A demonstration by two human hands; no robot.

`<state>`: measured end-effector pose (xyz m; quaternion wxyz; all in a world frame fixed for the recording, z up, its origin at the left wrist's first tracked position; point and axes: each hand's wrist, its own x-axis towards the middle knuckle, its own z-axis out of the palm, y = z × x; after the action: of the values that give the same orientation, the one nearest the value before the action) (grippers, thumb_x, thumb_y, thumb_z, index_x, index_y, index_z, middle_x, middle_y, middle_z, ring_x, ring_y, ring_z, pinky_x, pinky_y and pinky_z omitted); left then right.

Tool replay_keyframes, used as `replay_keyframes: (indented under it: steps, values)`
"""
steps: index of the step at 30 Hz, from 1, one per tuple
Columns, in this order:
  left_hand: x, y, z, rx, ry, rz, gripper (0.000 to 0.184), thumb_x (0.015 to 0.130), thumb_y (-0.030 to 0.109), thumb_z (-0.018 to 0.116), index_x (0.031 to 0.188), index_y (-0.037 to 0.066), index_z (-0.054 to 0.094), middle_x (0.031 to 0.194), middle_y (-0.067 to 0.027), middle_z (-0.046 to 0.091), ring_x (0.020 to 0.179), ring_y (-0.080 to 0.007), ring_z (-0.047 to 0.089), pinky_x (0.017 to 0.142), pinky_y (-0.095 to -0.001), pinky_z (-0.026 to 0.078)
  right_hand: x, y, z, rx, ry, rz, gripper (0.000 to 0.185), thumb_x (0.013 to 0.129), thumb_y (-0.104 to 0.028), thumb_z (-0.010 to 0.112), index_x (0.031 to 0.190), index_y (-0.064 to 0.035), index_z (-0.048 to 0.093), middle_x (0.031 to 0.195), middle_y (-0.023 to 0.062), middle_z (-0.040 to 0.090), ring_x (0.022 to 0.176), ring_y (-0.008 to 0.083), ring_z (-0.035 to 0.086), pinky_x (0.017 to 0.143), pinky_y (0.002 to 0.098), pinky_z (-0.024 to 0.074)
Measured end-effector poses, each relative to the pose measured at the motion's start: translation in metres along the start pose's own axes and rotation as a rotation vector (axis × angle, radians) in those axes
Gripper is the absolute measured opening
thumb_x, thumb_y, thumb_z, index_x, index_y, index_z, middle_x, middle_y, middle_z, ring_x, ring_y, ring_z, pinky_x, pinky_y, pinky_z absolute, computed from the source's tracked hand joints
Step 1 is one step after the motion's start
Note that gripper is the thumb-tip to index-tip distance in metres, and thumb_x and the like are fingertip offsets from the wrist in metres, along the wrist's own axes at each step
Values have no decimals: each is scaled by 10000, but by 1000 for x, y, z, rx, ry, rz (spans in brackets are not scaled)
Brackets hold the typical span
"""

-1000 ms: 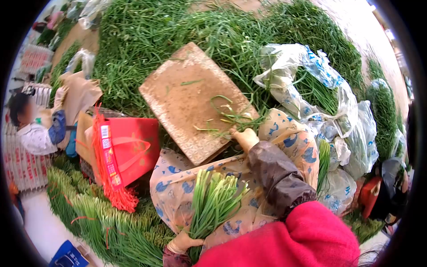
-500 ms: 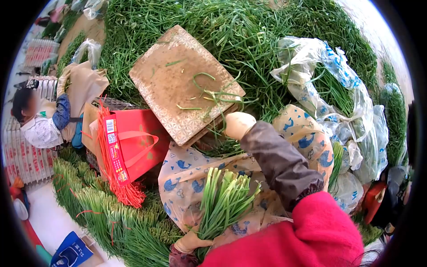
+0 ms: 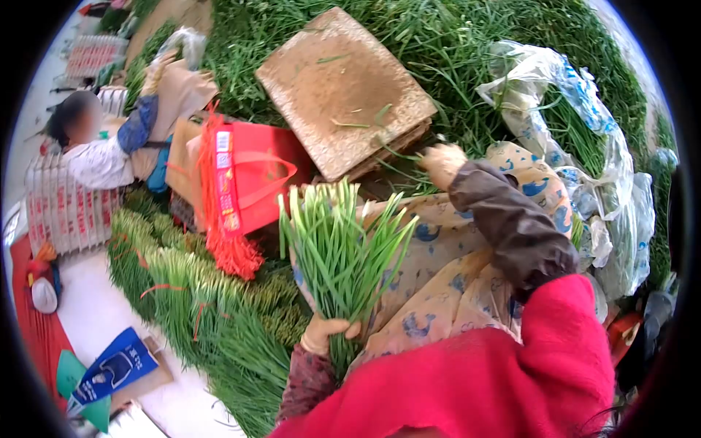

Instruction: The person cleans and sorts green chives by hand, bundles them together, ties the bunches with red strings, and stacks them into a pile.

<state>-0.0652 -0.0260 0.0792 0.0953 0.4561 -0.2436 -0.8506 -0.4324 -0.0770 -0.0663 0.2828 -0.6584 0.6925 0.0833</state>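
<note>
My gloved left hand (image 3: 326, 334) is closed around the lower part of a bunch of garlic chives (image 3: 347, 252), its pale cut ends pointing up and away from me. My right hand (image 3: 442, 165), also gloved, is at the near right corner of a worn, patterned board (image 3: 347, 91). Its fingers look curled but are smeared by motion. A loose green blade lies between the board and these fingers; whether they hold it is unclear. A few scraps lie on the soil-stained board. A peach plastic cover with blue whale prints (image 3: 467, 274) is spread over my lap.
Loose greens (image 3: 445, 51) are heaped behind the board. Left of it stand a red gift bag (image 3: 266, 157) and red ties (image 3: 232, 252). Tied bundles (image 3: 212, 292) line the left. Clear plastic bags (image 3: 610, 146) lie right. Another person (image 3: 95, 150) sits at far left.
My left hand has raised the chives toward the board. My right hand has drawn away from the board's edge to the right, and fewer blades lie on the board. The view has shifted.
</note>
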Motion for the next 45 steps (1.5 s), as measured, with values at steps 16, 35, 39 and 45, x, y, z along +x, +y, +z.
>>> replay_keyframes:
  steps: [16,35,39,45]
  values:
    - [-23,-5,15,256,-214,103,589,689,192,735,1180,-53,521,654,-77,589,523,-164,491,513,-285,379,-138,-66,-116,593,-78,-235,453,836,-412,630,1179,-117,629,967,94,693,899,250,660,813,357,498]
    - [-29,-25,-7,240,-3,137,577,681,52,744,1212,-16,530,894,-120,653,645,-191,608,603,-298,503,-161,-63,-90,584,874,36,491,784,-283,734,1216,-102,585,1413,189,420,1289,348,417,1056,410,372]
    - [-23,-29,-7,248,-7,136,533,701,52,732,1191,-29,537,880,-113,650,624,-178,591,589,-288,489,-154,-114,-90,153,755,-245,443,706,-313,765,1077,-109,639,1243,131,542,1159,295,511,904,418,433]
    - [-28,-29,-5,286,-39,67,452,737,-13,696,1173,-13,574,964,-94,662,747,-189,627,683,-296,510,-132,-128,-68,-65,385,-227,204,768,-190,645,942,-86,664,908,60,667,887,255,641,745,382,487]
